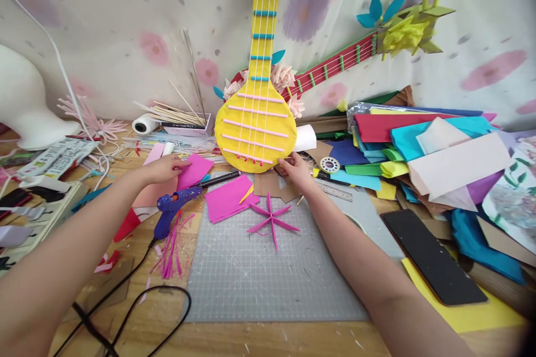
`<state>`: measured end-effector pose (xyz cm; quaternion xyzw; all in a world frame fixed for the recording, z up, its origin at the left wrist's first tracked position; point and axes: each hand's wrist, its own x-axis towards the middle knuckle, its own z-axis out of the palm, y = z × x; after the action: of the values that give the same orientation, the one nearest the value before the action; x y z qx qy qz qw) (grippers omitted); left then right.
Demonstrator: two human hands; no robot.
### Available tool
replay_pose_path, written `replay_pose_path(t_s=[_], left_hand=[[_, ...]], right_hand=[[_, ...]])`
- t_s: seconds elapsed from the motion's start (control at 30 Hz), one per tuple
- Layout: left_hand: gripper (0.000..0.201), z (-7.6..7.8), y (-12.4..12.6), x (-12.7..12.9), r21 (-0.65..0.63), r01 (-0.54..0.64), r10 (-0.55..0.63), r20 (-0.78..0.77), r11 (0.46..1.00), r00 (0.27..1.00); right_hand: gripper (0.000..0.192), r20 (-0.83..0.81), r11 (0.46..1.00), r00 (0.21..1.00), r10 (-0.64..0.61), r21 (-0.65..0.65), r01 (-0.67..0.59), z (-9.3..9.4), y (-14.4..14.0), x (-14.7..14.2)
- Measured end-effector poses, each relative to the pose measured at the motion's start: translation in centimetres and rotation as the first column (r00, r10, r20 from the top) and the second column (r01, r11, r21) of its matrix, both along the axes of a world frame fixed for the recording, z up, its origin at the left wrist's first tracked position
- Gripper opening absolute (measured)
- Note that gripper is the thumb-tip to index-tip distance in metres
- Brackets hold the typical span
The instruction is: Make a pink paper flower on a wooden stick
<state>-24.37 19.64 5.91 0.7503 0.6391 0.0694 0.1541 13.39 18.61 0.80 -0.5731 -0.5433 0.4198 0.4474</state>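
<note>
Both forearms fill the near edge, reaching away over the grey cutting mat [268,268] on the wooden table [251,340]. Left hand [164,168] at far left of mat, fingers pinched on a pink paper sheet [195,170], which lies flat on the table above the blue glue gun [173,206]. Glue gun sits just beside that hand, nozzle toward the mat, black cord trailing to the near edge. Right hand [295,170] sits at the bottom edge of the yellow paper guitar [255,122], fingers touching its lower rim; can't tell if gripping. Guitar stands upright against the curtain. Pink paper star [272,220] on the mat between the arms, untouched. Second magenta sheet [230,201] beside it. Stack of coloured paper [439,150] right, black phone [433,256] near right forearm.
</note>
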Motion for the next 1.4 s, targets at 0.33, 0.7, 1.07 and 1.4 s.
replay_pose_path(t_s=[0.33,0.7,1.07,1.4], left_hand=[[0.033,-0.3,0.3,-0.4,0.059,-0.014,0.021,-0.122,0.998,0.992],[0.057,-0.6,1.2,-0.5,0.094,-0.088,0.096,-0.087,0.992,0.992],[0.044,4.6,-6.0,-1.6,0.16,-0.32,0.306,0.109,0.934,0.946],[0.028,8.3,-11.1,4.8,0.369,-0.391,0.385,0.092,0.843,0.918]], right_hand=[[0.023,-0.004,1.0,1.0,0.014,0.021,-0.013,0.0,-0.3,0.0],[0.023,0.001,1.0,1.0,0.003,0.027,-0.003,-0.2,-0.2,0.3],[0.023,0.082,0.993,0.992,0.095,-0.077,-0.088,1.8,-1.6,2.0],[0.016,0.254,0.992,0.96,0.118,-0.066,-0.104,2.9,-4.5,4.8]])
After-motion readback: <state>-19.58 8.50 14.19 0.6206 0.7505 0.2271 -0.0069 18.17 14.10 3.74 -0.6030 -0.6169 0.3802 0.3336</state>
